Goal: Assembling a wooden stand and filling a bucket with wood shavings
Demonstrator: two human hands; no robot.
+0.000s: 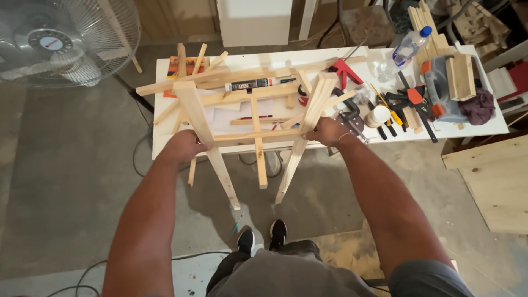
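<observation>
Arms reach forward, left hand (184, 146) and right hand (325, 132) with fingers clenched around the wooden frame (256, 118).

Your fingers on both hands are hidden behind the pale wooden frame (256, 118). The round metal floor fan (58, 41) is cut off top-left, the plywood sheet (495, 179) at the right edge. Small tools by the orange-black clamps (415, 102) are indistinct.
</observation>
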